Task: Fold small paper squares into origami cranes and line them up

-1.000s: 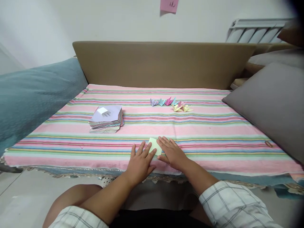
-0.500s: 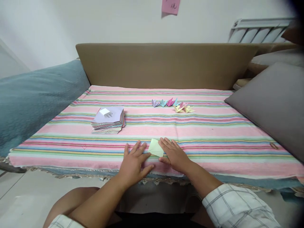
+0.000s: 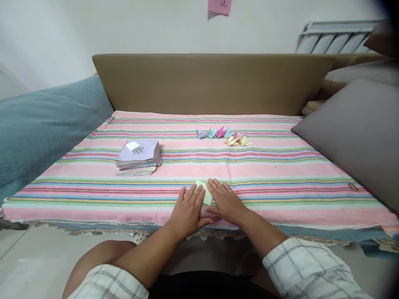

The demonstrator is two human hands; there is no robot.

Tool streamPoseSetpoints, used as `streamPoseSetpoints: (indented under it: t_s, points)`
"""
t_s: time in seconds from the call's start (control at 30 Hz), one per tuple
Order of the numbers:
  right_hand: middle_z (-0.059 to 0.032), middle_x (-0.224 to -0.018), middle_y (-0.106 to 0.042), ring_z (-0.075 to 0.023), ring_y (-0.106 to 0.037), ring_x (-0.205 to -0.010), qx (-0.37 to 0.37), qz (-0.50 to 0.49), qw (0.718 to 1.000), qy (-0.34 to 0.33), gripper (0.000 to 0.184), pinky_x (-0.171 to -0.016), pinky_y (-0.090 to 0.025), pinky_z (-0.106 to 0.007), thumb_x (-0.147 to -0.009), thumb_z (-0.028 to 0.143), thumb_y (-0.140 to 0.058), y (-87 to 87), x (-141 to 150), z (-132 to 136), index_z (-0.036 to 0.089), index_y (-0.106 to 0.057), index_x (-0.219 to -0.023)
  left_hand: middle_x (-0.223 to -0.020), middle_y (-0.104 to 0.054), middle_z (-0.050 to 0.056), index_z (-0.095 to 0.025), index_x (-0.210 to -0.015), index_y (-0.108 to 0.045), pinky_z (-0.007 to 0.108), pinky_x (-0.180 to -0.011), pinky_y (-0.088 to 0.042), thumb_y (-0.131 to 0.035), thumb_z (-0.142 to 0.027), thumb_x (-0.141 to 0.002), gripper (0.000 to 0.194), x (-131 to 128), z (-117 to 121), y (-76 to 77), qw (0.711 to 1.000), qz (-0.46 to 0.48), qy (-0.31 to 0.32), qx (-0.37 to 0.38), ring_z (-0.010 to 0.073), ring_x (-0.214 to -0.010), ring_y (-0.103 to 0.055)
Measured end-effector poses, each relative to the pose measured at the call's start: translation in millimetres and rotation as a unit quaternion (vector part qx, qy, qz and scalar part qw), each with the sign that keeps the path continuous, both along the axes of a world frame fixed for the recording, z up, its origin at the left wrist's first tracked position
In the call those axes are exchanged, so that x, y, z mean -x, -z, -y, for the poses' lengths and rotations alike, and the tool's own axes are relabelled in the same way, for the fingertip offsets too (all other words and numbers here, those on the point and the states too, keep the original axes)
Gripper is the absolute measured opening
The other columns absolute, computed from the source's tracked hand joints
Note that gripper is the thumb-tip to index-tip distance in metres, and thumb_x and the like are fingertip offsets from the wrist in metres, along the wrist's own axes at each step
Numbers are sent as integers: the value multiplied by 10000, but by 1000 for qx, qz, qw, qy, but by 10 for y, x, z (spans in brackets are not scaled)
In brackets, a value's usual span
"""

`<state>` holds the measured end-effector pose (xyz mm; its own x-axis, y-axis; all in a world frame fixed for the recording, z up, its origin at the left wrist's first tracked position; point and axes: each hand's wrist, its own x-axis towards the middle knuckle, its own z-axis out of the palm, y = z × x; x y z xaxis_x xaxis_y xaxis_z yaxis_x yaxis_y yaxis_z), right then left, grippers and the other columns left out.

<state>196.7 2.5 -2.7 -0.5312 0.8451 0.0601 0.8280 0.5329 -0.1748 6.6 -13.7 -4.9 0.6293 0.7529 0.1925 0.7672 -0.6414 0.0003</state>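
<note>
A small folded piece of pale green paper [image 3: 207, 197] lies flat on the striped cloth [image 3: 268, 168] near its front edge. My left hand [image 3: 189, 209] presses on the paper's left part with its fingers stretched out, covering much of it. Over the paper's right edge lies my right hand [image 3: 227, 202], flat and open, with its thumb near the lower corner. Only a strip of green shows between the two hands.
A stack of coloured square paper [image 3: 137, 160] with a white plug adapter [image 3: 134, 146] on top stands to the left. Several folded paper figures [image 3: 221, 132] sit farther back. A grey cushion [image 3: 352, 137] is at right, a blue armrest [image 3: 52, 124] at left.
My left hand has slid right and onto the green paper, hiding its left part. My right hand has barely moved. The whole view has shifted slightly.
</note>
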Motion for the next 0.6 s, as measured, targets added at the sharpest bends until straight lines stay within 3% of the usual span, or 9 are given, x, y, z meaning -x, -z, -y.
streamPoseSetpoints:
  t_s: [0.17,0.3,0.43,0.6]
  points:
    - [-116,-1462,-247,-240,-200,-1354,-3,-39,999,10,642,-1084,-194,-459,-905,534,-258,-24,-1,4,120,-294,-1394,-1422,-342,140,-134,-1386,-297,498,-1085,-132,-444,-647,-767,817,137,91,-28,1000,-12,-8,-7,297,-1339,-228]
    - [-71,-1421,-353,-211,-274,-1329,4,-86,995,58,491,-1069,-224,-454,-946,394,-208,-33,62,-13,177,-393,-1347,-1442,-311,119,-206,-1382,-311,504,-1083,-120,-493,-621,-756,773,183,115,-12,1000,-20,-1,-11,300,-1340,-224]
    - [-63,-1365,-443,-221,-342,-1292,-15,-111,988,110,458,-1056,-245,-447,-924,418,-305,-22,138,-35,190,-488,-1277,-1456,-287,107,-248,-1389,-284,523,-1077,-106,-507,-602,-761,755,172,123,-7,1000,-29,-7,-2,302,-1348,-201]
    - [-54,-1366,-441,-232,-345,-1288,-9,-116,988,100,460,-1048,-257,-448,-884,433,-411,-6,105,-63,206,-488,-1276,-1460,-278,104,-254,-1400,-255,529,-1072,-124,-516,-571,-773,749,163,122,-14,1000,-28,-12,-5,298,-1347,-207]
